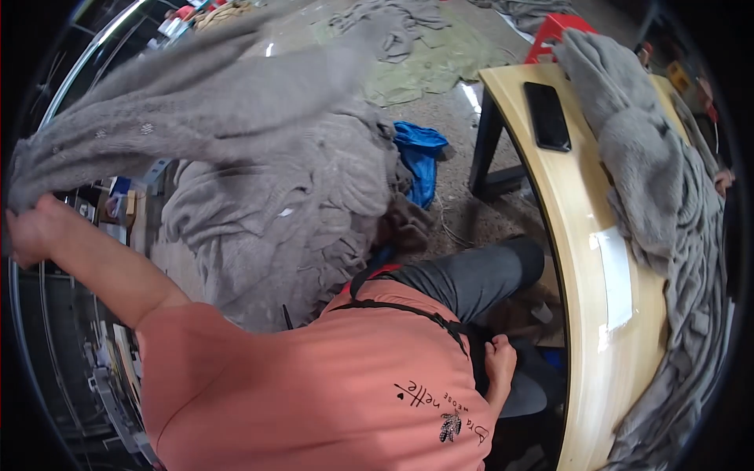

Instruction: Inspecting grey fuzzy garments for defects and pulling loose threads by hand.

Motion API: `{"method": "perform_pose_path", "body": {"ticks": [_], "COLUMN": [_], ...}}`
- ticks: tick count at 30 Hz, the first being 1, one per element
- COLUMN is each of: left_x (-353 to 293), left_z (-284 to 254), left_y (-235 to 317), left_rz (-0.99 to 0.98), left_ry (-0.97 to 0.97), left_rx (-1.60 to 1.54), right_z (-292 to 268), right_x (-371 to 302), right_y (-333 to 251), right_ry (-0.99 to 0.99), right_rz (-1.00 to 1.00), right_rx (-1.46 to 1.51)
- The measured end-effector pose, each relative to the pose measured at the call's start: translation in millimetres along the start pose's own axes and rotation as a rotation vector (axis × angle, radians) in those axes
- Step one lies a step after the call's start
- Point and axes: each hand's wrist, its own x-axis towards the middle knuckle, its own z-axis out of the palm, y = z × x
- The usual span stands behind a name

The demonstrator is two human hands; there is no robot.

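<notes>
My left hand (35,231) is stretched far out to the left, its fingers closed on one end of a grey knit garment (188,118). That garment swings out above a pile of grey knitwear (275,212), its far part blurred by motion. Small pale decorations show on the knit near the hand. Low at my right side, beside my thigh and the table edge, my right hand (500,361) is closed with curled fingers. Whatever it may hold is hidden.
To my right stands a pale wooden table (577,212) bearing a black phone (547,116), a white paper sheet (615,279) and heaped grey fabric (644,157). Behind it is a red stool (559,33). A blue bag (420,161) lies by the pile; more garments (393,27) lie farther off.
</notes>
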Motion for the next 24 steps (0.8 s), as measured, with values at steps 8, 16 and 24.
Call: {"method": "perform_pose_path", "body": {"ticks": [8,16,24], "left_x": [-194.4,-348.6,-533.7], "left_z": [-17.1,-89.3,-180.5], "left_y": [28.2,224.3,492.7], "left_rz": [0.583,0.571,0.31], "left_ry": [-0.571,-1.734,-1.503], "left_rx": [0.05,-1.277,-1.32], "right_z": [10.8,13.4,11.8], "right_x": [-5.2,-25.4,-50.2], "right_y": [12.1,29.9,7.9], "right_ry": [0.07,0.175,0.347], "right_rz": [0.07,0.122,0.055], "right_rx": [0.04,0.045,0.145]}}
